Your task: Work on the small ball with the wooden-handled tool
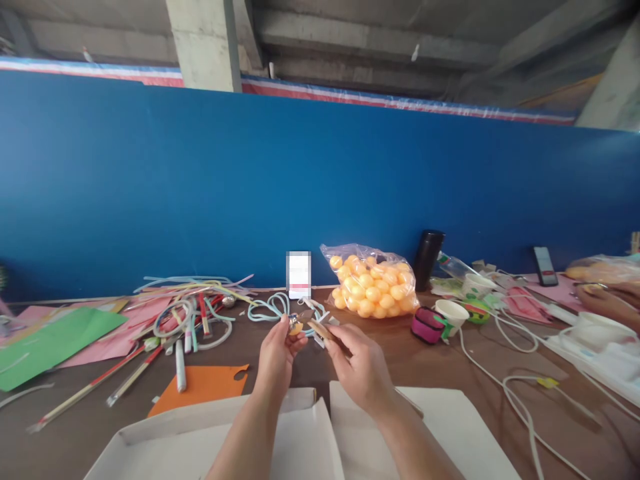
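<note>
Box (210, 433), left hand (277, 357) pinching orange bit (297, 328), right hand (363, 370) gripping stick (320, 329), card (299, 275) illegible

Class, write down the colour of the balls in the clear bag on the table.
Yellow-orange. The balls show best in the head view.

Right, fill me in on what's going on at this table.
A person holds both hands up over a brown table. The left hand pinches a small orange piece. The right hand holds a brown stick-like tool close to it; what the tool is cannot be told. White boxes lie under the forearms. A bag of orange balls sits behind, with coloured tubes to the left. Another person's hand rests far right.
</note>
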### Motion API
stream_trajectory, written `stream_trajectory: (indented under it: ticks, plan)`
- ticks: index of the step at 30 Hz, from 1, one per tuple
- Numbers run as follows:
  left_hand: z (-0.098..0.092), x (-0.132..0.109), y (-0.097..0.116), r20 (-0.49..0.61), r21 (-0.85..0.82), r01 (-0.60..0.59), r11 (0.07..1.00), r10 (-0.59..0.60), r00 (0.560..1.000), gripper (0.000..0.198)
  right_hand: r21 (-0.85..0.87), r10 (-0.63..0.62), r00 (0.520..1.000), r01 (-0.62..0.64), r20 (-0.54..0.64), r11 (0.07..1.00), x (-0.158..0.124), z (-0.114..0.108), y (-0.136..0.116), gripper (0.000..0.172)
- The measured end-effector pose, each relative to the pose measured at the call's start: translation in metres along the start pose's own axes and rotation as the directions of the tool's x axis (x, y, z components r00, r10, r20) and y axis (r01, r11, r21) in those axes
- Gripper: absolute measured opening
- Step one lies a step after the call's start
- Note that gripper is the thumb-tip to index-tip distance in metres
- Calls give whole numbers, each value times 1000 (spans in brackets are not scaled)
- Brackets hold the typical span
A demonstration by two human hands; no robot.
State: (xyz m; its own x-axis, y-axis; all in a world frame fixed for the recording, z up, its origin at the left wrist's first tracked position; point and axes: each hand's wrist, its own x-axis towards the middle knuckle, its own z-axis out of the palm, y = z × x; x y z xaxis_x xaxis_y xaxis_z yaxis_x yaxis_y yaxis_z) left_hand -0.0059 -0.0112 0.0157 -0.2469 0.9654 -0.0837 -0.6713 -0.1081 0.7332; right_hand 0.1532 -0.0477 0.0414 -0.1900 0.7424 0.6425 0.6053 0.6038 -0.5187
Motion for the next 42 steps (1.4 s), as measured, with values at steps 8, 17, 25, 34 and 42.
stream_trajectory:
  ticks: [8,17,25,34,42]
  plan:
    - [3,-2,3,-53,14,27,1000,-27,998,20,-39,33,998,-31,52,999,0,-2,1,25]
    - [3,-1,6,-77,-11,27,1000,-28,997,22,-181,184,964,-149,193,972,5,-20,10,23]
    - [-6,6,7,-172,27,8,1000,-4,985,22,-270,291,805,-169,517,948,1,-34,27,22]
    - [-5,6,2,-158,85,17,996,-4,987,24,-286,367,764,-246,531,926,0,-24,42,19]
    - [-7,7,-1,-141,133,24,991,-5,990,29,-362,417,867,-310,271,879,22,-7,29,24]
